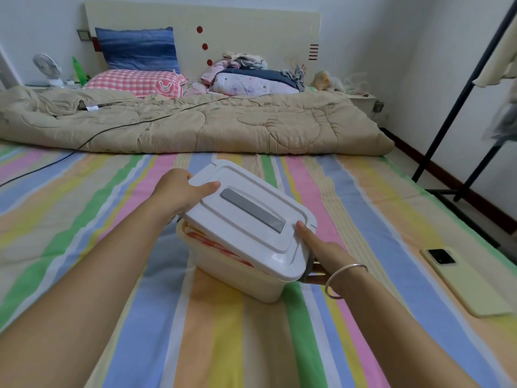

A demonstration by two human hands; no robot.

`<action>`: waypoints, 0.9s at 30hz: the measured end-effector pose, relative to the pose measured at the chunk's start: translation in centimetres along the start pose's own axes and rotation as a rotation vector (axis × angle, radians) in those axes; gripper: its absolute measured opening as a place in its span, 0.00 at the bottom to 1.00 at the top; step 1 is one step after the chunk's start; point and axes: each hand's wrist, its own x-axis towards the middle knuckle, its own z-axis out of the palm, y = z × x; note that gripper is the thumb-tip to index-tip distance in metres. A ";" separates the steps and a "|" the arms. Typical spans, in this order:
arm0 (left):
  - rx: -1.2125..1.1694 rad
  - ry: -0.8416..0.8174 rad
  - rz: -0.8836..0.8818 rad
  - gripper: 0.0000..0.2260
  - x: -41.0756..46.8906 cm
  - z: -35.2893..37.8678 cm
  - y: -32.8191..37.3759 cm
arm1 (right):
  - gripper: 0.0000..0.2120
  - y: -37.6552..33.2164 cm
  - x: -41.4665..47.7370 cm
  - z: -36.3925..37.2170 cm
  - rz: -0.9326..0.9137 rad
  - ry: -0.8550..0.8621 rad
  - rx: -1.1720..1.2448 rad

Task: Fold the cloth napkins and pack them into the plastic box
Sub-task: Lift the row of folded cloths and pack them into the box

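**A:** Where is the box?

**B:** The plastic box (240, 278) sits on the striped bed sheet (195, 345), between the 2 forearms. Folded cloth napkins (212, 242), red and yellow, show through the gap on its near-left side. The lid (251, 208) is tilted over it and not seated.

**A:** And the hands?

**B:** The left hand (179, 189) grasps the lid's far-left end, thumb on top, fingers curled under the rim. The right hand (327, 253) pinches the near-right end, thumb on top. Its fingers are mostly hidden below, beside a grey latch (309, 264).

**A:** How will it handle?

**B:** I'd judge the lid light, stiff and smooth, so a little slippery. Holding its 2 opposite ends should keep it level. The napkins are soft and may bulge up against it. The mattress probably gives, so I'd press at the rims and not the centre. Packed with cloth, the box shouldn't be heavy.
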 end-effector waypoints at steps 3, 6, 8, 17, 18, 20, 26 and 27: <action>0.008 0.013 0.003 0.21 -0.1 0.2 0.1 | 0.32 -0.3 -0.6 0.4 0.008 -0.015 0.022; 0.056 0.035 0.014 0.23 -0.4 0.2 0.8 | 0.32 -0.2 -0.8 0.7 0.031 -0.010 0.082; 0.111 0.050 0.046 0.24 -0.5 0.0 1.6 | 0.32 -0.2 -0.8 0.9 0.044 -0.009 0.115; 0.276 0.062 0.133 0.21 -0.4 -0.7 3.0 | 0.29 -0.9 -1.1 1.2 0.028 0.010 0.070; 0.280 0.061 0.129 0.21 -0.3 -0.6 2.8 | 0.27 -1.3 -1.3 1.0 0.024 0.001 0.050; 0.295 0.075 0.129 0.23 -0.4 -0.3 2.5 | 0.22 -2.1 -1.6 0.7 0.035 -0.024 0.028; 0.205 0.008 0.032 0.26 0.5 0.2 0.5 | 0.24 -3.4 -1.6 0.8 0.024 -0.004 -0.121; 0.183 -0.010 0.005 0.29 0.8 0.2 0.0 | 0.23 -3.5 -1.6 0.9 0.020 0.003 -0.128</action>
